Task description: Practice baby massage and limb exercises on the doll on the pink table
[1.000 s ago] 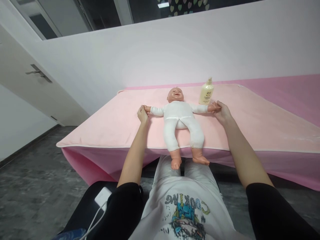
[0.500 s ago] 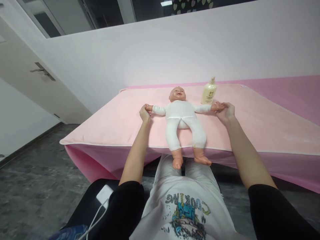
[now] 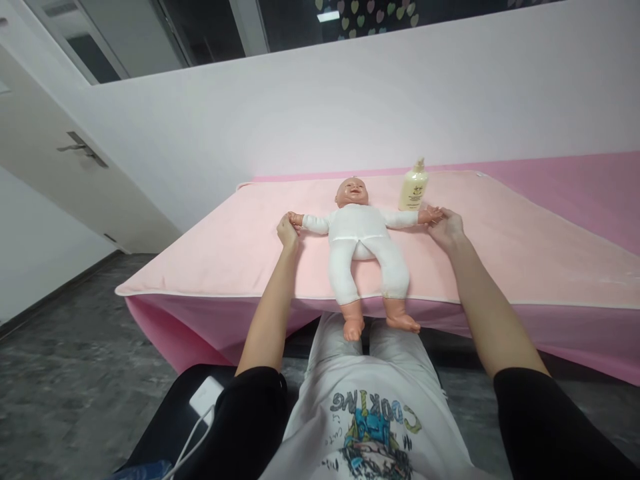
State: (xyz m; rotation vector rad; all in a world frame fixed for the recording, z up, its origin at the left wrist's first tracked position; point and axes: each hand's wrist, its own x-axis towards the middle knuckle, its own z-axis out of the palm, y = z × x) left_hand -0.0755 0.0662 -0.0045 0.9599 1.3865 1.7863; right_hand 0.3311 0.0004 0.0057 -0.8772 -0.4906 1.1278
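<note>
A baby doll (image 3: 361, 225) with a white cloth body lies on its back, arms stretched out sideways, on a pale pink mat (image 3: 240, 257). Its feet hang past the mat's near edge, towards my lap. My left hand (image 3: 288, 233) is closed around the doll's hand on the left side. On the other side, my right hand (image 3: 447, 228) grips the doll's other hand between thumb and fingers. Just behind that arm stands a pale yellow pump bottle (image 3: 414, 187), upright and touched by neither hand.
Darker pink cloth (image 3: 565, 175) shows beneath the mat and hangs over the table's front. A white wall (image 3: 320, 113) rises behind. At lower left, a white device (image 3: 206, 398) with a cable rests on a black surface. A door (image 3: 60, 153) stands at far left.
The camera view has shifted slightly. Both hands keep hold of the doll's hands, its arms still spread. The doll and the bottle lie as before.
</note>
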